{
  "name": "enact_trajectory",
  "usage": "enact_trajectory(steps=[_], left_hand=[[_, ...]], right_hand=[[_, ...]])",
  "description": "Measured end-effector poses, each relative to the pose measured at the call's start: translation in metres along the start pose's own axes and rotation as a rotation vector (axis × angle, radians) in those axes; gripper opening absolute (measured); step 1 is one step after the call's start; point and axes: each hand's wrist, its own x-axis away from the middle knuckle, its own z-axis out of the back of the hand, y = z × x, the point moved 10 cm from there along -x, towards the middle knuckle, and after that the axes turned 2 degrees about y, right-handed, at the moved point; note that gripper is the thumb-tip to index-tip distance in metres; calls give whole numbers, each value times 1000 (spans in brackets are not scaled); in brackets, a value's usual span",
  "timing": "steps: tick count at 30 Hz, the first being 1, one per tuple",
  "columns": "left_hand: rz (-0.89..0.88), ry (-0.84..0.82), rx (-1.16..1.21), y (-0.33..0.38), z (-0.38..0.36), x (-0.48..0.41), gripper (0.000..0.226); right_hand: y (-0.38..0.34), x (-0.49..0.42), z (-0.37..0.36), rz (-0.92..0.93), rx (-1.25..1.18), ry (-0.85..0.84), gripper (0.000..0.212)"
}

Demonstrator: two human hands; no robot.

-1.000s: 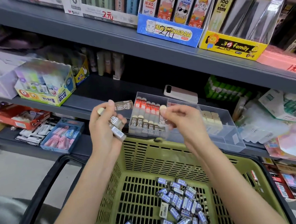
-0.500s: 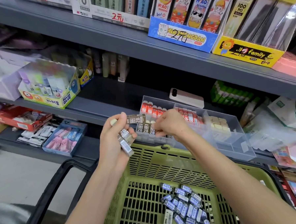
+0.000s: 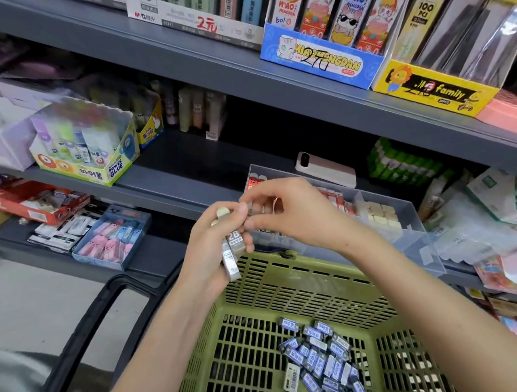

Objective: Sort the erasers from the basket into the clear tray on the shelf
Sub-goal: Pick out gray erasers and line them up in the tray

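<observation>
The left hand (image 3: 209,252) is held up just over the far edge of the green plastic basket with holes in its sides (image 3: 300,268). Its fingers (image 3: 248,244) are curled round a small bunch of grey-wrapped erasers marked 2B (image 3: 234,242), and they hold it tight. The cream tops of the bunch stick out above the thumb.

The right hand (image 3: 291,215) has its bent fingers (image 3: 242,205) right at the top of that bunch. The tips touch it or nearly touch it. I cannot tell if they are pinching an eraser or only resting there.

Behind both hands is the clear plastic tray with boxes inside (image 3: 414,217). It sits on the grey metal shelf (image 3: 160,183), just past the basket. Some red-topped erasers (image 3: 255,178) stand in one part, and little cream blocks (image 3: 378,216) fill another part.

Down in the basket lies a loose pile of small blue-wrapped erasers (image 3: 316,357), near the middle of the floor. A black basket handle (image 3: 78,325) hangs on the left side.
</observation>
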Motion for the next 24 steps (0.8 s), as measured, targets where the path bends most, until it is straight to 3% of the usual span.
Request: enact_trajectory(steps=[4, 7, 10, 18, 24], left_hand=[[36, -16, 13, -5, -2, 0, 9], [99, 53, 135, -10, 5, -1, 19], [125, 118, 233, -11, 13, -3, 30], [126, 141, 315, -10, 17, -5, 30], [119, 139, 313, -10, 16, -5, 29]], right_hand=[[9, 1, -3, -64, -118, -61, 30], [42, 0, 17, -225, -309, 48, 20], [72, 0, 25, -337, -185, 70, 19], [93, -4, -14, -485, -217, -170, 13], [97, -4, -16, -475, -79, -32, 11]])
